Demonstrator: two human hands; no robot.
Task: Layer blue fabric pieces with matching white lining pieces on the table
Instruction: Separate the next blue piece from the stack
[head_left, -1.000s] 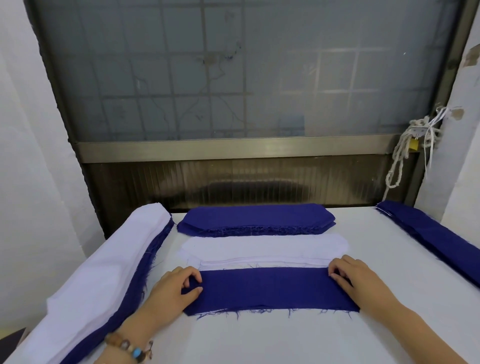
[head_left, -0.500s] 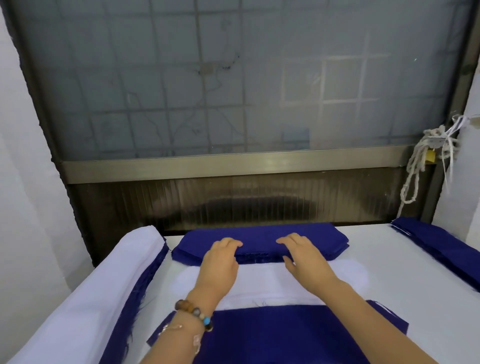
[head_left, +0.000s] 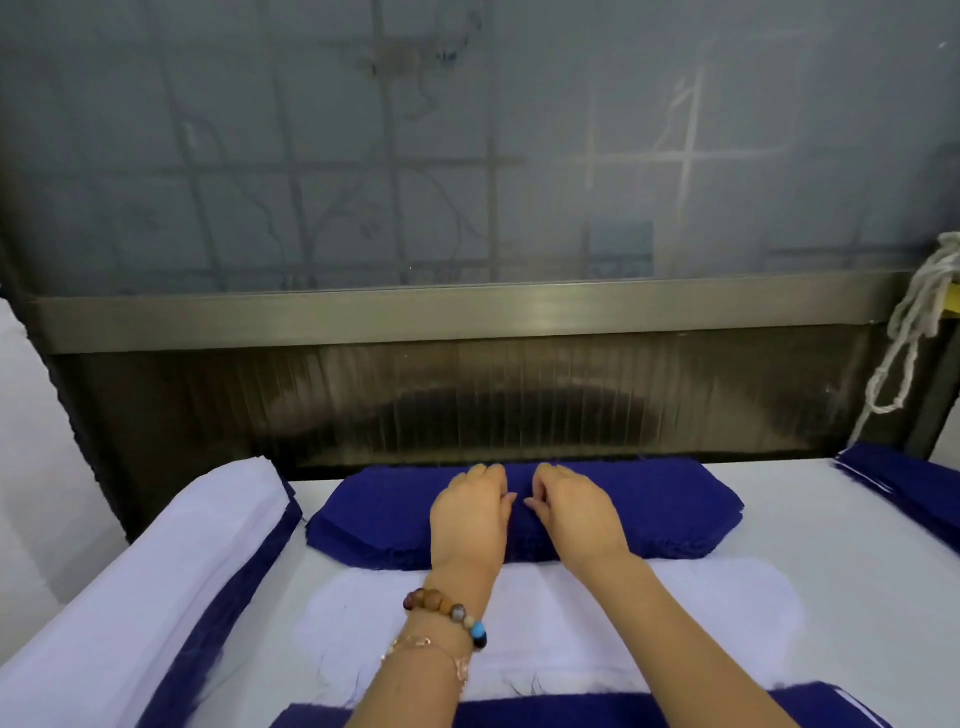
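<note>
taking a blue pc
my left hand & right hand are curling on the far blue stack; can't tell if gripping. i'm trying to peel 1 ply only, white lining lying nearer.

On the worktop, a fabric stack lies at the far middle, before the window. The left grip and right grip rest side by side on it. A lining stack lies just nearer (any gap is hard to judge), with a single fabric piece nearest. A layered pile runs along the left edge, and another pile sits far right, below a rope.
</note>
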